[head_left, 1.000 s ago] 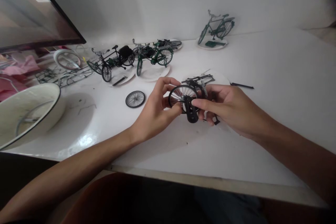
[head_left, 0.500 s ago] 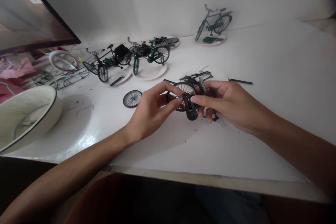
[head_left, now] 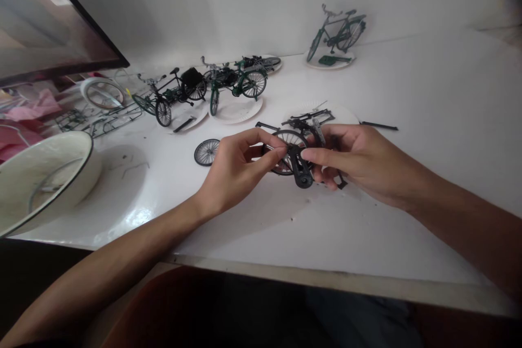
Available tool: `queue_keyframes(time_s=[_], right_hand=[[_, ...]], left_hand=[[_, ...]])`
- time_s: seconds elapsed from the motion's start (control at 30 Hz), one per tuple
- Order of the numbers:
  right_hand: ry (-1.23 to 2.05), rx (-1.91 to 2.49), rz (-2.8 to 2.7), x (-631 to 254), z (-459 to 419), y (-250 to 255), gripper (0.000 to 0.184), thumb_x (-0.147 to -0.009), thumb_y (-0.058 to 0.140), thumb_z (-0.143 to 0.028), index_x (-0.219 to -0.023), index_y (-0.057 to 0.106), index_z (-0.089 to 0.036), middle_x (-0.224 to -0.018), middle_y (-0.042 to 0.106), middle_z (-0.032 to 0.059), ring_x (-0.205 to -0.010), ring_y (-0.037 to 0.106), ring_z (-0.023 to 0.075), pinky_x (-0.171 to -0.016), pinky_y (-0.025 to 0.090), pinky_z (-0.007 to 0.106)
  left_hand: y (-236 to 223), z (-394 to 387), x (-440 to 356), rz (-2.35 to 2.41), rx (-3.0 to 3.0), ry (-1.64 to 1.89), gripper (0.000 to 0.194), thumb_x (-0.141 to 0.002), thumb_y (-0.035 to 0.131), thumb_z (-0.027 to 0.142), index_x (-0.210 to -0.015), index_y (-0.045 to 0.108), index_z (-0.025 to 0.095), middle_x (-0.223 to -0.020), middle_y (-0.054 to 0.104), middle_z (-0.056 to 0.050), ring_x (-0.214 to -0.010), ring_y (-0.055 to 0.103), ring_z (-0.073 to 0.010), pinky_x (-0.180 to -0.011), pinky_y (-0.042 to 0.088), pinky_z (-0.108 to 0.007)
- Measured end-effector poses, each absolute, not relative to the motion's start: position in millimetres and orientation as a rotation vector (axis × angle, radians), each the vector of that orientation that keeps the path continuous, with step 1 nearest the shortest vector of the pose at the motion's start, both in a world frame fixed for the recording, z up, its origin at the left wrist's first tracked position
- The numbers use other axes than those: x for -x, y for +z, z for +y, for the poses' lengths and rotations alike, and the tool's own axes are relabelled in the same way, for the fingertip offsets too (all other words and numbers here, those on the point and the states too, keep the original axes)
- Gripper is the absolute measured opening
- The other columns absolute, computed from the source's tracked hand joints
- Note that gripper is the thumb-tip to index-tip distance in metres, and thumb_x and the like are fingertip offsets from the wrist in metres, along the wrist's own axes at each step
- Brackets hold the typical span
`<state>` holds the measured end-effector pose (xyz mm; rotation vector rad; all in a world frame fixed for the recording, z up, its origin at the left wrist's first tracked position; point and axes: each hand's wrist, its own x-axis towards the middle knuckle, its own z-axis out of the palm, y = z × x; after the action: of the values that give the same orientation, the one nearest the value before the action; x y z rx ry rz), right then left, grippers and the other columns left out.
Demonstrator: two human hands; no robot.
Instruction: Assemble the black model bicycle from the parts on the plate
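Note:
Between my hands is a partly assembled black model bicycle, with a spoked wheel point(head_left: 281, 165) and a long black chain cover point(head_left: 300, 171) facing me. My right hand point(head_left: 359, 157) grips its frame from the right, thumb pressed on the cover and fingers curled behind. From the left, my left hand point(head_left: 234, 168) pinches thumb and forefinger together at the cover's upper end by the wheel's middle; whatever small piece is between the tips is hidden. A loose spoked wheel point(head_left: 206, 152) lies on the table beside my left hand. Behind the hands, a paper plate point(head_left: 345, 115) bears thin black parts.
Several finished model bicycles, among them a black one point(head_left: 179, 87) and two green ones point(head_left: 234, 84) point(head_left: 336, 35), stand at the back. A white enamel basin point(head_left: 87, 157) is at left, below a screen point(head_left: 61, 60). A black strip point(head_left: 379, 125) lies right.
The view has shifted slightly, so everything sits a little further right. Both hands keep their hold, and the chain cover has tilted slightly.

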<state>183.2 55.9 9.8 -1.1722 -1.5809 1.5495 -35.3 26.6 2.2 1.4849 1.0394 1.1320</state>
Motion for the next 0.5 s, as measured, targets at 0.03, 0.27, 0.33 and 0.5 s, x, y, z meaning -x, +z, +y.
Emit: queue_keyframes(time_s=[0.03,0.27,0.33,0.5], right_hand=[[1.550,1.180,-1.585,-182.9,55.7,10.3,0.033,-0.078,0.083,-0.049,-0.085,0.069,-0.020,-0.064,0.067,0.0021,-0.052,0.060,0.0132,-0.043,0.047,0.025],[1.586,1.138,-1.585,-183.1,55.7,10.9,0.033,-0.078,0.083,-0.049,-0.084,0.068,-0.020,-0.064,0.068,0.0019,-0.054,0.062,0.0137,-0.045,0.050,0.025],[1.609,1.110,-1.592,-182.0,55.0,11.4,0.030,-0.079,0.083,-0.045,-0.084,0.069,-0.020,-0.064,0.068,0.0014,-0.053,0.062,0.0130,-0.045,0.050,0.025],[1.677,1.099,-1.551,-176.9,52.2,13.5,0.028,-0.079,0.084,-0.041,-0.082,0.068,-0.018,-0.062,0.067,0.0009,-0.051,0.060,0.0116,-0.043,0.048,0.023]], left_hand=[[2.0,26.3,34.8,1.040,-1.489,1.141,0.017,-0.092,0.072,0.029,-0.094,0.068,0.013,-0.094,0.071,-0.007,-0.080,0.074,-0.0170,-0.075,0.064,-0.029],[2.0,24.4,30.5,0.954,-1.431,1.247,0.027,-0.091,0.072,0.024,-0.103,0.048,0.021,-0.092,0.066,-0.001,-0.070,0.069,-0.0131,-0.065,0.062,-0.028],[1.9,24.9,29.6,0.967,-1.387,1.242,0.032,-0.091,0.071,0.024,-0.108,0.044,0.024,-0.088,0.064,0.001,-0.065,0.067,-0.0116,-0.061,0.060,-0.026],[-0.2,28.4,29.7,0.989,-1.284,1.198,0.025,-0.092,0.071,0.025,-0.108,0.052,0.022,-0.091,0.063,0.000,-0.061,0.064,-0.0086,-0.057,0.059,-0.022]])
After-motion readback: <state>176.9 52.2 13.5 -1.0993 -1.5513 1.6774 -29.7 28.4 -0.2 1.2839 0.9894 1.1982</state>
